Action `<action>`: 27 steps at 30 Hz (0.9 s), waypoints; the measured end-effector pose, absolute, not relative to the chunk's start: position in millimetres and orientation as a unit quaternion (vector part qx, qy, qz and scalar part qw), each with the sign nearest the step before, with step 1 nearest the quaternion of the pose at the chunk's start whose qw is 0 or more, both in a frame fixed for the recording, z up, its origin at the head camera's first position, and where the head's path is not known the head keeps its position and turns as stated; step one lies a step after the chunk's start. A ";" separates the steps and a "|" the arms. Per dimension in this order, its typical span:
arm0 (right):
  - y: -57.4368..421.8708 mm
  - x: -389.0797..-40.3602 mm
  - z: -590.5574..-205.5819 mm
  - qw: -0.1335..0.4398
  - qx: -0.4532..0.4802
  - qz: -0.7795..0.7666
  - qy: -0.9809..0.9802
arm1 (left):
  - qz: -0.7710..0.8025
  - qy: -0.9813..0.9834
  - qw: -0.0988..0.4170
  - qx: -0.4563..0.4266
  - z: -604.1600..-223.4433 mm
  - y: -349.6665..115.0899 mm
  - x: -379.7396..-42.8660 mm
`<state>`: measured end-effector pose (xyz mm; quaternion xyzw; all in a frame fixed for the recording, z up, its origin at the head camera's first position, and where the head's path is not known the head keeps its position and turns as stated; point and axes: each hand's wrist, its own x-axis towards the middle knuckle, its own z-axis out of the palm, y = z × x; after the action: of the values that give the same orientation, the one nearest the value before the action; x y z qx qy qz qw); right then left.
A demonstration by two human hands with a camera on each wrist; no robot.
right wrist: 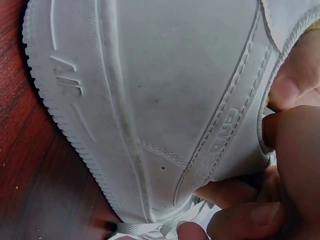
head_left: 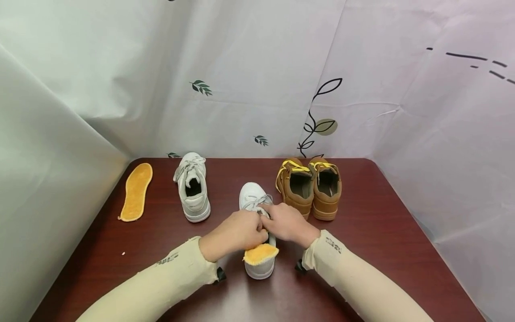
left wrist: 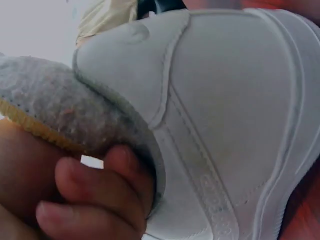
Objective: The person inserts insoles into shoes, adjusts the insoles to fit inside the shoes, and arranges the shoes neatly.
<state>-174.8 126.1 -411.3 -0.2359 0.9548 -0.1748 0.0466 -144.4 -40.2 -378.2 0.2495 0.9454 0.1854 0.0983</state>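
A white lace-up sneaker [head_left: 259, 270] stands upright on the table, toe away from me. Out of its opening sticks the heel end of a fuzzy yellow insole [head_left: 261, 254]; its grey underside [left wrist: 65, 100] shows in the left wrist view. My left hand [head_left: 241, 229] reaches into the shoe opening with curled fingers, holding the insole; its fingertips inside are partly hidden. My right hand [head_left: 287, 221] grips the sneaker's upper near the laces [head_left: 257, 201]. In the right wrist view, right-hand fingers [right wrist: 245, 217] lie outside by the laces, close to the collar.
A second white sneaker [head_left: 194, 203] stands at the back left. Farther left lies another yellow insole [head_left: 137, 192], flat on the dark red table [head_left: 100, 268]. Brown shoes with yellow laces [head_left: 326, 205] stand side by side at the back right. White curtains [head_left: 249, 67] surround the table.
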 end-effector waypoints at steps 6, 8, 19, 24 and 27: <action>125.3 -176.7 -409.3 0.043 -0.246 -0.187 0.950 | 0.152 0.950 0.133 0.237 -368.1 -42.5 -141.0; 124.7 -176.9 -408.7 0.041 -0.248 -0.186 0.950 | 0.150 0.949 0.139 0.239 -365.6 -43.4 -139.0; 124.6 -177.4 -414.3 0.015 -0.245 -0.174 0.954 | 0.137 0.939 0.134 0.286 -352.5 -44.9 -128.1; 123.8 -175.7 -414.6 0.019 -0.243 -0.175 0.954 | 0.175 0.918 0.137 0.329 -355.0 -46.3 -131.7; 123.2 -175.0 -414.2 0.020 -0.237 -0.173 0.956 | 0.181 0.918 0.128 0.330 -360.2 -46.3 -136.6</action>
<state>-175.0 123.2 -414.2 -0.2375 0.9557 -0.1727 0.0197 -136.6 -46.3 -360.2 0.3299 0.9177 0.1808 0.1276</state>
